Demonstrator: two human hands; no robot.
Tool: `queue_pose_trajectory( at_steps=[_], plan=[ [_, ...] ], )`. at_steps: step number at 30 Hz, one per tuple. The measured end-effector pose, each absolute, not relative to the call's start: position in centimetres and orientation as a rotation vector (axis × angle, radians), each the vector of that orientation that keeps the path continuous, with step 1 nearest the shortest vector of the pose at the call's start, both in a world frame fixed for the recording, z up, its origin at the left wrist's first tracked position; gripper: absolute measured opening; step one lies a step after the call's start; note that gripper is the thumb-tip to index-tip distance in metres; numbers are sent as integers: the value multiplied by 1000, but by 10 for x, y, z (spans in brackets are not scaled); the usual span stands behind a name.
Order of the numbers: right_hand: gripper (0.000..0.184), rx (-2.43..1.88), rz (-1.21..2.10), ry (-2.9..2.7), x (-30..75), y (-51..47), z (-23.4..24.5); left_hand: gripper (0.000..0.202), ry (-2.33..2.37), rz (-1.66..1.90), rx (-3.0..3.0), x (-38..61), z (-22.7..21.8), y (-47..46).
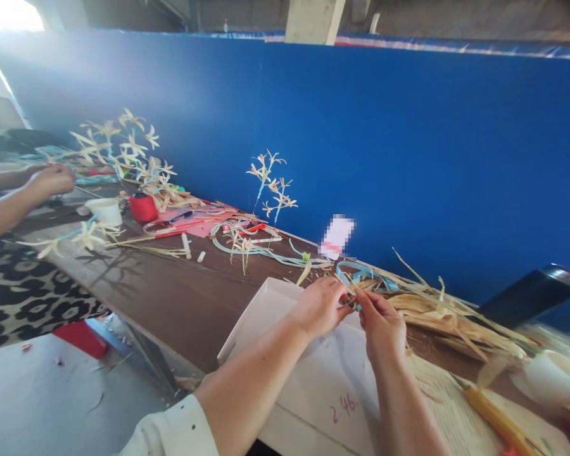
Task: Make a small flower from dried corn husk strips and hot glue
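Nearest, at the right, a yellow cutter (496, 415) is lying on printed paper (449, 396). Beside the paper, a white box (270, 310) is sitting under the forearms. Above its far part, the left hand (320, 307) and the right hand (384, 323) are meeting; thumbs and forefingers are pinching a small piece (359, 307), pale and bluish, which the fingers are mostly hiding. The step in hand seems to be fine fingertip handling, so the next move is probably calling for a light, steady pinch from both sides. Just beyond, a blue ribbon (361, 271) and dry husk strips (449, 316) are lying along the table edge. Farther away, pale flowers (272, 180) are standing before the blue partition (408, 145). At far left, a co-worker's hand (54, 179) is showing.
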State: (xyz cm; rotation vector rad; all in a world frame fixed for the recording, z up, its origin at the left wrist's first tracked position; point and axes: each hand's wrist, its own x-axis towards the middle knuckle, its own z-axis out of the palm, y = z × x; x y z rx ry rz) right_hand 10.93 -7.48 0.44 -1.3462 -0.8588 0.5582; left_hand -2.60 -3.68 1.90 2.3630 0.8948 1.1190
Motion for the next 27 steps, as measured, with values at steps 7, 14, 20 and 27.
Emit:
queue_pose_trajectory(
  at_steps=[7,14,20,27],
  plan=[
    [39,-1359,550,-877,109,-76,5,14,926,1094,2422,-27,21,-38],
    [36,-1339,544,-872,108,-76,6,20,942,1072,2393,-26,20,-41],
    [34,-1282,598,-791,107,-74,5,26,999,982,2179,-23,18,-38],
    [27,-1003,943,-690,108,-74,12,29,909,720,1648,-21,15,-28]
  ],
)
